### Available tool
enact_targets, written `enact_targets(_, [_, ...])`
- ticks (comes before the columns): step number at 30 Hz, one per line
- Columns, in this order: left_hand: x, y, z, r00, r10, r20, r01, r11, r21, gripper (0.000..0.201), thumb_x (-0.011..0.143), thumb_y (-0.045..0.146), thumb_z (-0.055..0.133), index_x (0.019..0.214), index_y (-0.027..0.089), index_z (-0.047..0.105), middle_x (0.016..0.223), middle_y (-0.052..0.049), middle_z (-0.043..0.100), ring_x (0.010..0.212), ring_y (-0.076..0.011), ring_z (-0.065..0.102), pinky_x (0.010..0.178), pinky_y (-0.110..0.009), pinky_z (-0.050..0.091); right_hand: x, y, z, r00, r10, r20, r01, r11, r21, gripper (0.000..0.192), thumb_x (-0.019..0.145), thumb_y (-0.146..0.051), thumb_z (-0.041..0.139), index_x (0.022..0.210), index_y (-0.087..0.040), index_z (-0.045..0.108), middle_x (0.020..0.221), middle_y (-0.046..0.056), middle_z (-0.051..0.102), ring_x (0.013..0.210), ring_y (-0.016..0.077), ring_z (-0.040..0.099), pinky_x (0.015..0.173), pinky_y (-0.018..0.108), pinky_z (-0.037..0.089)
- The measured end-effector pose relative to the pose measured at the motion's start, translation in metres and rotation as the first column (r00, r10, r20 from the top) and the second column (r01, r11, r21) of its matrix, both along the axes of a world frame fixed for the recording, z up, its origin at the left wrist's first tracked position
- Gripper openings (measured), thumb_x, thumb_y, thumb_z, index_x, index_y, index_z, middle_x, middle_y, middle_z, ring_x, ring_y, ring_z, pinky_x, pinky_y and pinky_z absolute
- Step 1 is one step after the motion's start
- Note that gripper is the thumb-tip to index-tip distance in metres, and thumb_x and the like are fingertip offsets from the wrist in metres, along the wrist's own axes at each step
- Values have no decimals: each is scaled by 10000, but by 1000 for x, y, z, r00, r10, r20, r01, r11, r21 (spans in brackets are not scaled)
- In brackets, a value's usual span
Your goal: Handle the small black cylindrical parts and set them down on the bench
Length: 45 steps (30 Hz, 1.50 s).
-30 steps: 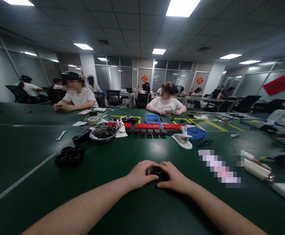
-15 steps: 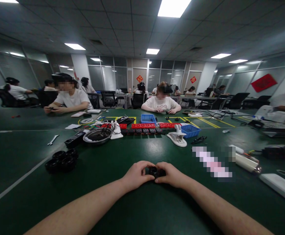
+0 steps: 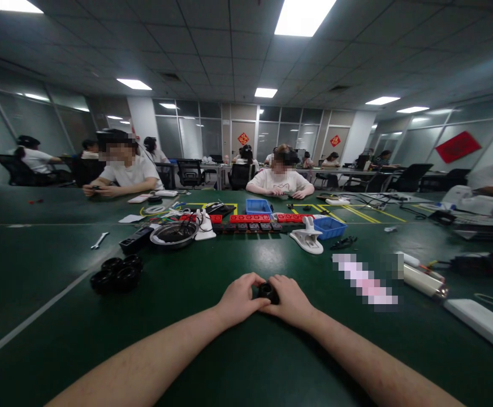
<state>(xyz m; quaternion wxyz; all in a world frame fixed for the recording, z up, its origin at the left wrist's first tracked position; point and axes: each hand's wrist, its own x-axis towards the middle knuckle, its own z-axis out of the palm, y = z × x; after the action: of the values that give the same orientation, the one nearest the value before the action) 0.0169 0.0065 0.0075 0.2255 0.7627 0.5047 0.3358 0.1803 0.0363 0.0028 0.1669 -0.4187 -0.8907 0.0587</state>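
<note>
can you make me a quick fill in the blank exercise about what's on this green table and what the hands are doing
1. Both the left hand and the right hand grip one small ____ round part between them.
2. The cluster of black rubber rings lies to the ____ of the hands.
3. The two small plastic bins beyond the white clip-shaped holder are ____ in colour.
4. The silver wrench lies on the ____ table.

Missing words: black; left; blue; green

No text, label or number is sharp enough to read.
</note>
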Motion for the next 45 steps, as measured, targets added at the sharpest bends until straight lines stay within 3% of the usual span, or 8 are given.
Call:
enact_targets(4, [-5, 3, 1, 991, -137, -5, 137, 990, -15, 422, 664, 223, 640, 1067, 229, 514, 845, 17, 531, 530, -79, 433, 522, -192, 368, 11, 9, 5, 961, 234, -150, -262, 941, -215, 400, 659, -363, 627, 1003, -177, 544, 907, 47, 541, 836, 196, 488, 717, 294, 371])
enact_targets(9, [-8, 6, 5, 978, -206, -45, 205, 978, -30, 349, 679, 262, 639, 1017, 230, 558, 778, 26, 514, 553, -85, 440, 516, -186, 354, 21, 20, 9, 905, 343, -252, -418, 829, -371, 174, 719, -265, 582, 855, -158, 597, 853, 19, 543, 807, 164, 499, 719, 263, 378])
enact_targets(17, [-4, 4, 6, 992, -105, -68, 100, 993, -62, 307, 665, 295, 635, 953, 216, 566, 817, 18, 526, 539, -90, 442, 504, -199, 356, 9, 10, 0, 994, 70, -83, -86, 973, -214, 289, 606, -391, 663, 696, -155, 522, 676, -6, 513, 620, 136, 461, 522, 221, 299])
enact_targets(23, [-4, 4, 6, 995, -79, -67, 80, 997, 20, 268, 653, 262, 649, 900, 198, 566, 817, 6, 534, 723, -153, 502, 641, -242, 395, 1, 1, 1, 999, 19, 34, -18, 1000, -17, 401, 654, -541, 562, 759, -155, 542, 735, 46, 549, 722, 195, 485, 644, 295, 318])
enact_targets(30, [-10, 7, 7, 976, -205, -71, 206, 978, 13, 323, 697, 264, 628, 1009, 217, 558, 836, 4, 538, 736, -143, 499, 657, -236, 389, 15, 13, 12, 936, 296, -191, -346, 877, -334, 313, 699, -328, 597, 962, -162, 552, 899, 36, 537, 831, 180, 484, 722, 278, 370])
enact_targets(34, [-11, 7, 6, 974, -222, -54, 222, 975, 2, 345, 703, 251, 625, 1039, 226, 551, 819, 12, 520, 703, -128, 491, 645, -225, 382, 19, 20, 11, 924, 273, -269, -369, 823, -432, 192, 702, -246, 591, 866, -145, 584, 824, 12, 536, 787, 161, 494, 697, 259, 374])
enact_targets(39, [-7, 3, 8, 985, -164, -50, 162, 986, -34, 319, 666, 279, 652, 966, 207, 568, 801, 15, 509, 672, -128, 476, 604, -218, 377, 13, 15, 4, 973, 115, -202, -186, 906, -381, 223, 613, -284, 665, 733, -146, 536, 693, -19, 499, 654, 135, 469, 559, 219, 334])
enact_targets(45, [1, 1, 2, 999, 46, -26, -47, 998, -29, 309, 598, 311, 691, 840, 177, 552, 783, 14, 496, 653, -136, 466, 560, -221, 365, -3, 3, -2, 999, -37, 2, 37, 996, -77, 285, 615, -394, 634, 703, -163, 490, 693, 11, 529, 644, 160, 475, 563, 247, 302])
